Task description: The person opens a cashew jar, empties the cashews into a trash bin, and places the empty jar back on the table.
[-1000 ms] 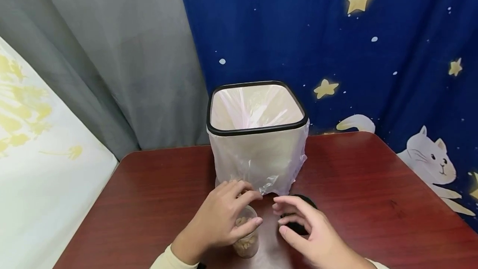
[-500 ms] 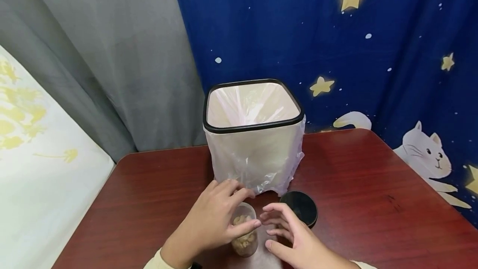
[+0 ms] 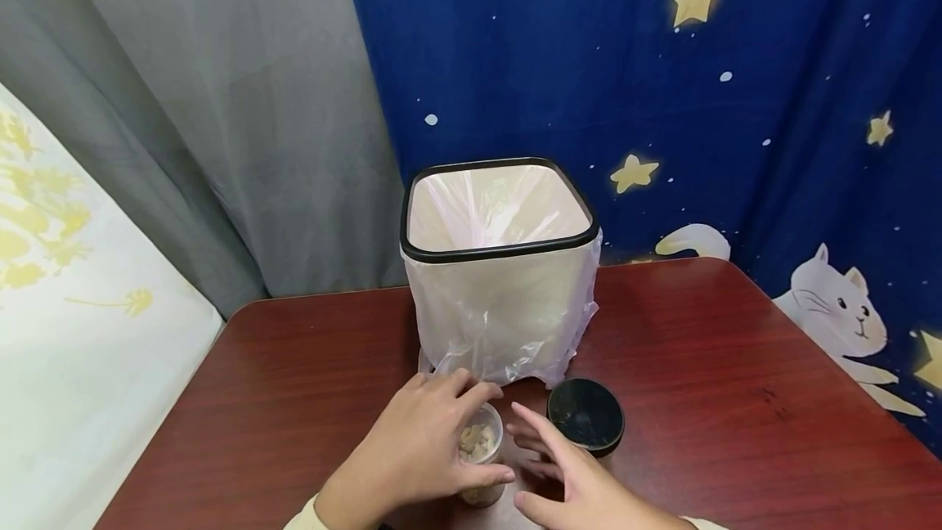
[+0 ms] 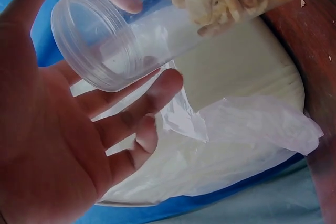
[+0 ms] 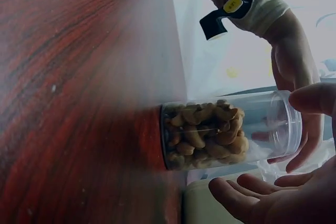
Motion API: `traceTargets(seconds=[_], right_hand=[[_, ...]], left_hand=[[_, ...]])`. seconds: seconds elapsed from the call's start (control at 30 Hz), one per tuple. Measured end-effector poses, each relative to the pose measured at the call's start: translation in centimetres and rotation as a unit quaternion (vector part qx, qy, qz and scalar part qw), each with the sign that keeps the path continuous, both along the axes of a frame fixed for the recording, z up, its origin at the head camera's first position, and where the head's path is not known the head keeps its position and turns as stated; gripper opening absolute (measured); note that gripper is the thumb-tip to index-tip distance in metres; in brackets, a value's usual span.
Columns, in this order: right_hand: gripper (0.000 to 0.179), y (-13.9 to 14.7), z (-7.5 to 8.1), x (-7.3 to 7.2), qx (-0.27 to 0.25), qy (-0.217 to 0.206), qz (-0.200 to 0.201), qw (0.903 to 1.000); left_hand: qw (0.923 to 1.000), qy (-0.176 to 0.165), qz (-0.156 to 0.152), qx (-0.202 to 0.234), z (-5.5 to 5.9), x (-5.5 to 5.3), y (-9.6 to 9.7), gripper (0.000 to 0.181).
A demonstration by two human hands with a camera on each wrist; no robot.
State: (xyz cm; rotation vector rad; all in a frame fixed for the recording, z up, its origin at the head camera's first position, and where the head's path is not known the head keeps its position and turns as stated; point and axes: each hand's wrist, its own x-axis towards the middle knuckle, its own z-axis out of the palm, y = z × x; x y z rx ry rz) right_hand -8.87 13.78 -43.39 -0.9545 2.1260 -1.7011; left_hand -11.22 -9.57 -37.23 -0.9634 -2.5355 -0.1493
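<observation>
A clear, lidless plastic jar (image 3: 480,437) about half full of cashews (image 5: 205,132) stands upright on the table. My left hand (image 3: 423,440) is beside its left side, fingers spread and loosely bent around the upper part. In the left wrist view the jar's rim (image 4: 86,40) lies across the front of the open palm. On the other side, my right hand (image 3: 570,477) has its fingers apart and relaxed, pointing toward the jar. The right wrist view places its fingertips close to the jar's mouth. Just beyond the right hand sits a round black lid (image 3: 586,414).
Behind the jar stands a white bin (image 3: 508,301) with a black rim, lined with a thin pinkish plastic bag (image 3: 581,317). The reddish-brown table (image 3: 736,375) ends at a grey curtain (image 3: 243,121) and a blue star-patterned curtain (image 3: 552,47).
My right hand has moved left and down toward the jar, uncovering the black lid. My left hand stays beside the jar, slightly lower, and the head view has shifted a little.
</observation>
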Motion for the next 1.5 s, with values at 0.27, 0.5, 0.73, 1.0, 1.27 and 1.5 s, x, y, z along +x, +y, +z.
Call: traceTargets(seconds=[0.27, 0.5, 0.73, 1.0, 1.27, 1.5], right_hand=[[0.08, 0.1, -0.7, -0.4, 0.017, 0.064, 0.005, 0.9978], [0.08, 0.2, -0.8, -0.6, 0.022, 0.044, 0.02, 0.9986], [0.08, 0.0, -0.5, -0.4, 0.035, 0.066, 0.009, 0.9971], [0.083, 0.0, -0.5, -0.3, 0.055, 0.095, 0.0, 0.994], [0.084, 0.3, -1.1, -0.5, 0.078, 0.129, -0.005, 0.9885], [0.087, 0.1, -1.3, -0.3, 0.096, 0.137, -0.027, 0.9855]], left_hand=[[0.9998, -0.014, -0.006, -0.014, -0.2, 0.0, 0.0, 0.07], [0.9993, -0.028, -0.013, -0.024, -0.5, -0.1, -0.1, 0.067], [0.9991, -0.021, -0.033, -0.017, -0.6, -0.3, -0.1, 0.064], [0.9977, 0.003, -0.067, -0.008, -0.5, -0.1, 0.0, 0.061], [0.9964, 0.021, -0.083, 0.004, -0.1, 0.3, 0.3, 0.063], [0.9954, 0.021, -0.094, -0.001, 0.2, 0.7, 0.4, 0.064]])
